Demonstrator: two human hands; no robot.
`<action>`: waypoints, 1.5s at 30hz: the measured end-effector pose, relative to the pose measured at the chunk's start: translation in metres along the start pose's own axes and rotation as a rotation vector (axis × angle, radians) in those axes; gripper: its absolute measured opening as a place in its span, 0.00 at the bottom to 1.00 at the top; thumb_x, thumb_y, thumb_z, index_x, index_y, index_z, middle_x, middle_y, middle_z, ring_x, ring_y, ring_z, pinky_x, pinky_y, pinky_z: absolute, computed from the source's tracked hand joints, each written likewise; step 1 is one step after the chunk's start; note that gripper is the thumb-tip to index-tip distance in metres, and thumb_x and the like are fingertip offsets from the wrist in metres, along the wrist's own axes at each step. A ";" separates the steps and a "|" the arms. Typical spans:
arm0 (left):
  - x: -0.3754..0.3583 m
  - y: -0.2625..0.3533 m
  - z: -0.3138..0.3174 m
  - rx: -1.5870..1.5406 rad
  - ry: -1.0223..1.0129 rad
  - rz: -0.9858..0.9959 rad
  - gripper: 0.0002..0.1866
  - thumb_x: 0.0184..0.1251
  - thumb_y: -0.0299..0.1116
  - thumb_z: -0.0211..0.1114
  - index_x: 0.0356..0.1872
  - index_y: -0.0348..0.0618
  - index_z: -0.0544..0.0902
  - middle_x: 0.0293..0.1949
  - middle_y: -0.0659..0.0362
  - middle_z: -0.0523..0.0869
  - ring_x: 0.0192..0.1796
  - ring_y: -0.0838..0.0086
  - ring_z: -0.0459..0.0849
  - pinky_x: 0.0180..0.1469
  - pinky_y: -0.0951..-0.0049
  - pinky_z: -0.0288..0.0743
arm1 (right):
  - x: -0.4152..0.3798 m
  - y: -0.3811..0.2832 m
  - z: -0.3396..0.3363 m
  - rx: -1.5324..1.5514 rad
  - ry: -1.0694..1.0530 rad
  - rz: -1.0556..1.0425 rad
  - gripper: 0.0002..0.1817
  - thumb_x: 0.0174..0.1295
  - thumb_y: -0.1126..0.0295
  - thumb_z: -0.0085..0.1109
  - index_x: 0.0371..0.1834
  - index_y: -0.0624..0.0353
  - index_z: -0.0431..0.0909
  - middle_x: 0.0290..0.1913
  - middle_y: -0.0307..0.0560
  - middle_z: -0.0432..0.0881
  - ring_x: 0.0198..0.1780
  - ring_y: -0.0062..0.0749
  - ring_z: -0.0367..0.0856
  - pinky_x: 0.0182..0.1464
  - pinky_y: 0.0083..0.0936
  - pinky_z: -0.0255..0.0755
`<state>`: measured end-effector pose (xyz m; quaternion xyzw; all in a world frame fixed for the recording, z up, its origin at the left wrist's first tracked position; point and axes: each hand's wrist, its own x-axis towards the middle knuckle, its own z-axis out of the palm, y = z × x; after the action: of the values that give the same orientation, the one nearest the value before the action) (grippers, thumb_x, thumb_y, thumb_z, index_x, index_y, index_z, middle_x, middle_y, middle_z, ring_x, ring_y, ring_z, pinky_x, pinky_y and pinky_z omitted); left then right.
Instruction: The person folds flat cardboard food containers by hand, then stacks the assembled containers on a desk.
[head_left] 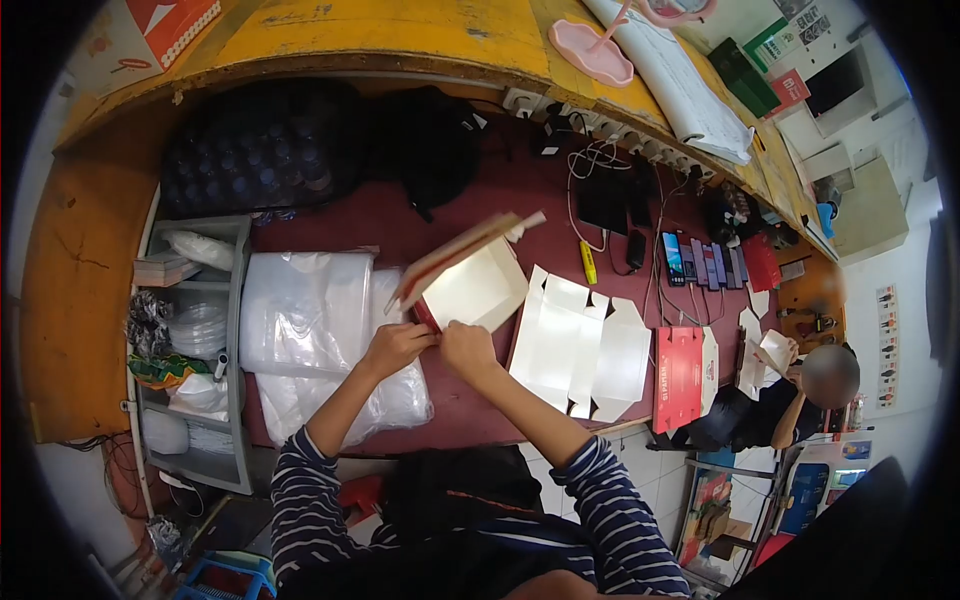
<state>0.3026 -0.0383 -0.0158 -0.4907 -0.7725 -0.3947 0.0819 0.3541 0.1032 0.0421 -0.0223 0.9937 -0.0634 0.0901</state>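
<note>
A partly folded cardboard box (478, 292), white inside and red outside, stands on the dark red table in front of me, with its lid raised and tilted. At its near left corner, my left hand (398, 348) pinches the red edge. My right hand (467, 350) is closed on the near wall right beside it, the fingertips partly hidden. To the right of the box lies a flat, unfolded cardboard blank (580, 345), white side up. Clear plastic bags (305, 310) lie stacked to the left, near my left hand.
Farther right lie a red cardboard blank (680, 378), a row of phones (705, 262) and cables. A yellow marker (588, 262) is behind the white blank. Grey shelves (235, 380) stand left. Another person (775, 410) handles cardboard at the far right.
</note>
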 end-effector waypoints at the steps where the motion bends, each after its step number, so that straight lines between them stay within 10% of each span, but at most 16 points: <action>1: -0.001 0.000 0.001 0.007 0.007 0.003 0.06 0.43 0.26 0.60 0.26 0.45 0.80 0.27 0.63 0.77 0.27 0.71 0.78 0.28 0.74 0.74 | 0.004 0.000 -0.003 -0.004 0.008 -0.005 0.09 0.51 0.69 0.48 0.20 0.59 0.76 0.25 0.49 0.78 0.28 0.39 0.80 0.32 0.36 0.71; 21: -0.012 0.008 0.021 0.257 0.121 -0.244 0.21 0.50 0.33 0.62 0.46 0.40 0.71 0.52 0.52 0.71 0.49 0.58 0.74 0.44 0.66 0.74 | 0.042 0.046 -0.007 0.451 -0.141 0.110 0.19 0.57 0.58 0.45 0.22 0.62 0.78 0.26 0.56 0.79 0.36 0.49 0.78 0.41 0.39 0.70; 24: -0.016 0.004 0.031 0.217 0.143 -0.161 0.38 0.44 0.44 0.68 0.56 0.44 0.60 0.59 0.47 0.60 0.61 0.49 0.59 0.57 0.54 0.62 | 0.048 0.082 -0.031 0.132 0.620 0.430 0.14 0.50 0.59 0.58 0.27 0.60 0.73 0.30 0.51 0.72 0.41 0.46 0.71 0.40 0.36 0.69; 26: -0.007 0.004 0.029 0.268 0.209 0.044 0.44 0.39 0.50 0.69 0.58 0.47 0.58 0.61 0.51 0.58 0.62 0.52 0.58 0.58 0.50 0.58 | 0.053 0.102 -0.032 0.165 0.565 0.519 0.17 0.55 0.57 0.51 0.36 0.61 0.73 0.33 0.54 0.75 0.41 0.45 0.74 0.41 0.36 0.71; 32: 0.018 -0.013 0.040 0.224 0.209 0.089 0.33 0.32 0.50 0.73 0.36 0.45 0.64 0.46 0.55 0.69 0.57 0.46 0.61 0.55 0.45 0.61 | 0.072 0.135 -0.024 0.196 0.030 0.311 0.19 0.62 0.57 0.38 0.39 0.58 0.75 0.41 0.52 0.78 0.43 0.40 0.78 0.42 0.36 0.72; 45: 0.036 -0.007 0.013 0.190 0.107 0.052 0.36 0.25 0.51 0.76 0.33 0.42 0.65 0.45 0.52 0.70 0.58 0.47 0.63 0.57 0.50 0.61 | 0.076 0.146 0.003 0.147 0.243 0.277 0.20 0.61 0.57 0.40 0.28 0.59 0.79 0.30 0.49 0.80 0.34 0.39 0.80 0.34 0.33 0.74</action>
<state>0.2820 -0.0060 -0.0095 -0.4787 -0.7879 -0.3431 0.1795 0.2749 0.2435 0.0070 0.1289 0.9835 -0.1250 -0.0211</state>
